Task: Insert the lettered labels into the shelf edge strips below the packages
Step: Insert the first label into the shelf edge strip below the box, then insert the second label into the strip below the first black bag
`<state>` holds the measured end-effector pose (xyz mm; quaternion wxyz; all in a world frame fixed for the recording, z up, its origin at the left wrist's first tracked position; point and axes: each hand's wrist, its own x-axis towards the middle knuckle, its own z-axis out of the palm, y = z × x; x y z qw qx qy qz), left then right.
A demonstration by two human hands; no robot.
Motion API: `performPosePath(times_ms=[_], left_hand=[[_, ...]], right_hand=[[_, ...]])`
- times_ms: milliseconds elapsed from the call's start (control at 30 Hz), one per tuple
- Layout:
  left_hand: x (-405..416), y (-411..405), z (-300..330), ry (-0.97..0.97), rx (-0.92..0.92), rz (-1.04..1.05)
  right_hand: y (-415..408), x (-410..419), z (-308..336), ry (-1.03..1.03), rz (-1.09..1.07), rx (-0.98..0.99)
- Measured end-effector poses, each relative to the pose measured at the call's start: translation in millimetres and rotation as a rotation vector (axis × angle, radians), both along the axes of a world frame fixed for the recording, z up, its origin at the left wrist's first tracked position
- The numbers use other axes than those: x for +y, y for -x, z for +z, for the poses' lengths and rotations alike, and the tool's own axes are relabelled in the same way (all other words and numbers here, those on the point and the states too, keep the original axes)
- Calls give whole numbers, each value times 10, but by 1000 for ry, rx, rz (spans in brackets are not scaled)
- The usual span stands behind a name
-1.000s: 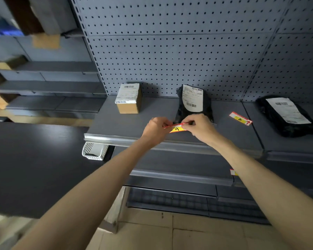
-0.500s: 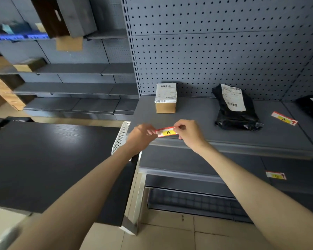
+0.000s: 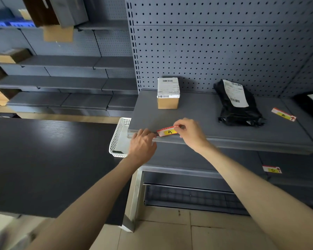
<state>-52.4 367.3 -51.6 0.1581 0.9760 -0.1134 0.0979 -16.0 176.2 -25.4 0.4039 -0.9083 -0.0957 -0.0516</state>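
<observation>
Grey pegboard shelf (image 3: 206,114) carries a cardboard box (image 3: 168,92) and a black mailer (image 3: 238,103); dark desk (image 3: 43,159) to the left, tile floor below. Label A (image 3: 167,131) sits at the shelf edge strip (image 3: 242,144) below the box. Right hand (image 3: 190,134) grip pinches its right end; left hand (image 3: 143,145) fingertips press the strip at its left end. Versus 0.5 s ago: label lower, against the strip; view shifted left.

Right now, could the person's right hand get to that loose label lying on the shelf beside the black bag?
Probably yes. The loose label lies in the open on the shelf, nothing covering it, but the right hand is busy pinching the A label and must let go first.
</observation>
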Motion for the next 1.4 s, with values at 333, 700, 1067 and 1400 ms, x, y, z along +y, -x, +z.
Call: performPosePath(times_ms=[333, 700, 1067, 1400], left_hand=[[68, 43, -27, 47, 31, -17], [-61, 52, 176, 62, -11, -14], [-1267, -87, 492, 119, -130, -144], [-3110, -483, 615, 85, 36, -337]], right_hand=[[-25, 136, -131, 245, 60, -31], [119, -45, 47, 246, 69, -11], [390, -1480, 239, 290, -113, -79], [294, -3463, 271, 355, -288, 19]])
